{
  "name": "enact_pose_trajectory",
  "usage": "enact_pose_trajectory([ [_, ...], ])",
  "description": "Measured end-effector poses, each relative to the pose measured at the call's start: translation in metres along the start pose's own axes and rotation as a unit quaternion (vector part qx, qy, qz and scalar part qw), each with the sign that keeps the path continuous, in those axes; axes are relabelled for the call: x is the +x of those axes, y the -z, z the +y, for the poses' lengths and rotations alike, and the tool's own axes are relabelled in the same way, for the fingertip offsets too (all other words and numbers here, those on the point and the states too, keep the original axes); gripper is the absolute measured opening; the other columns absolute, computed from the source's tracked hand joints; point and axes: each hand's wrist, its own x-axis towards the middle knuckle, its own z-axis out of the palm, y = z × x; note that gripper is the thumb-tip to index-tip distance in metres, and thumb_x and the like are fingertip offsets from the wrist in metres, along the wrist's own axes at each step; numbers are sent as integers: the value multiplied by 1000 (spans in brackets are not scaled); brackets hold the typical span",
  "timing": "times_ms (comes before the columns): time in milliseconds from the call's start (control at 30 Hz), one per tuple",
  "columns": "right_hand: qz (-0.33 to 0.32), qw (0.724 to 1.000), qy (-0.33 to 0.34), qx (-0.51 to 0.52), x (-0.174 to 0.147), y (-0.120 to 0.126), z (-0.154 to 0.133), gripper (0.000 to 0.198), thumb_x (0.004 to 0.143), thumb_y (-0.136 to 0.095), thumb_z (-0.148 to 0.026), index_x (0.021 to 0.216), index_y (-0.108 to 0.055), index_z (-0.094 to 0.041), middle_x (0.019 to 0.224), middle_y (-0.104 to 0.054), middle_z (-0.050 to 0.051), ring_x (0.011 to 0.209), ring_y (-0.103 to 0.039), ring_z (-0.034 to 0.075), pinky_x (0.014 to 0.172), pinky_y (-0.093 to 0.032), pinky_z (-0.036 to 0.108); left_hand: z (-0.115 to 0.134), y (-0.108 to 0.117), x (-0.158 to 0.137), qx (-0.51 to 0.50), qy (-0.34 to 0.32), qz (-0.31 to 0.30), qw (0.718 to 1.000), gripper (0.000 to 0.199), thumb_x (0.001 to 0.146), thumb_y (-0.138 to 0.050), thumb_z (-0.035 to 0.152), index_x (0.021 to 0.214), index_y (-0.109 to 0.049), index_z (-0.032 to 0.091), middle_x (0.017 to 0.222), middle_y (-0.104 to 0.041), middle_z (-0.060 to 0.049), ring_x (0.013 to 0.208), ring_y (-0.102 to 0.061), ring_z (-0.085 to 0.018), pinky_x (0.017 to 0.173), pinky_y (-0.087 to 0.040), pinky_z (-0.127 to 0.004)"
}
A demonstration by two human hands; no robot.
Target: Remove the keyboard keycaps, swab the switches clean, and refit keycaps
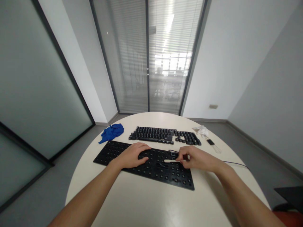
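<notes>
A black keyboard base [153, 176] with its keycaps off lies slantwise on the round table, rows of bare switch posts showing. My left hand [133, 155] rests on the base left of its middle, fingers stretched and thumb apart. Between the thumb and fingers of my right hand [193, 157] is a thin cotton swab [170, 160], its pale tip pointing left, over the right part of the base. Whether the tip touches the surface I cannot tell. Behind the base, the removed black keycaps [153, 134] lie set out in keyboard order.
A crumpled blue cloth [113, 131] lies at the table's left edge. On the right are a white crumpled tissue [201, 130] and a small bundle of swabs with a black band [210, 142]. A dark cable [236, 163] runs off the right edge of the pale round table [142, 205].
</notes>
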Motion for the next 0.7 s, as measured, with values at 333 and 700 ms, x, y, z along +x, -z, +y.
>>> enact_pose_trajectory([
  [333, 37, 998, 38, -17, 2, -1, -1, 21, 77, -58, -13, 90, -75, -17, 81, -70, 3, 70, -61, 16, 64, -44, 26, 1, 0, 0, -1, 2, 2, 1000, 42, 91, -61, 32, 132, -57, 25, 131, -62, -8, 121, -56, -26, 108, -43, -43],
  [700, 32, 996, 82, -29, 6, -6, -4, 27, 78, -59, -10, 94, -77, -20, 83, -71, 3, 74, -62, 16, 68, -45, 26, 2, 0, 1, 3, 1, 2, 1000, 43, 90, -62, 31, 132, -57, 25, 131, -62, -8, 122, -56, -26, 108, -43, -43],
])
